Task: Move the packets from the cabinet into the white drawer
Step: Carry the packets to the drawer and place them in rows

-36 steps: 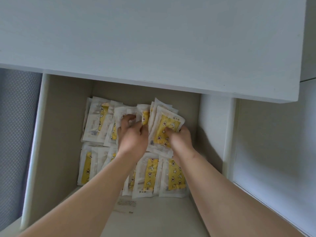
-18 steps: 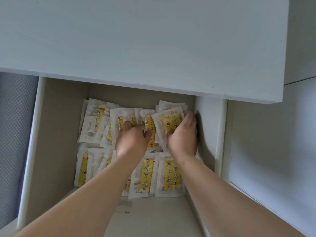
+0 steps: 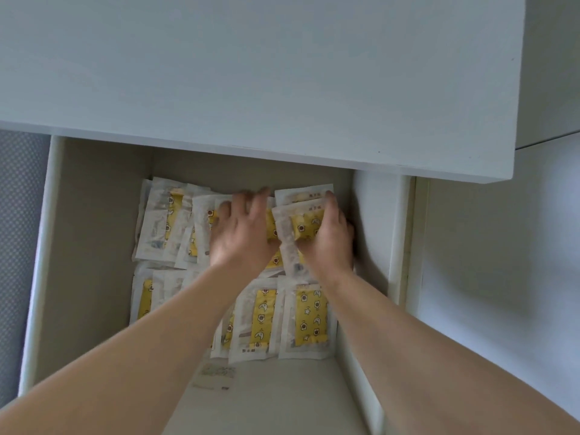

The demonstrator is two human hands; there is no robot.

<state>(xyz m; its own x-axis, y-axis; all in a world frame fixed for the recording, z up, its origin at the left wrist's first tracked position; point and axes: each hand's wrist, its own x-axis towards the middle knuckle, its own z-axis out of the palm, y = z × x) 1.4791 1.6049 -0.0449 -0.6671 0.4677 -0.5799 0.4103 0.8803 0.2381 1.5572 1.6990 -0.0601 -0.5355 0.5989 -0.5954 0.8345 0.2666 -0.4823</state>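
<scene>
The white drawer [image 3: 94, 230] is pulled out below me, and several clear packets with yellow patterned inserts lie in it in two rows: a back row [image 3: 163, 221] and a front row [image 3: 309, 318]. My left hand [image 3: 243, 237] lies flat on the middle of the back row, its fingers spread and straight. At the back right corner, my right hand [image 3: 329, 243] rests against the right edge of a tilted packet [image 3: 306, 226]. Its fingers run straight along that edge beside the drawer's right wall and its thumb is at the packet's near edge.
A white top panel [image 3: 251, 73] overhangs the back of the drawer. A small printed slip [image 3: 215, 375] lies on the bare drawer floor in front of the packets. A grey textured surface [image 3: 18, 246] is on the left and a white panel [image 3: 486, 262] on the right.
Both hands carried packets toward the back of the drawer and laid them down. My left hand's fingers have uncurled and spread; my right hand has slid to the back right corner.
</scene>
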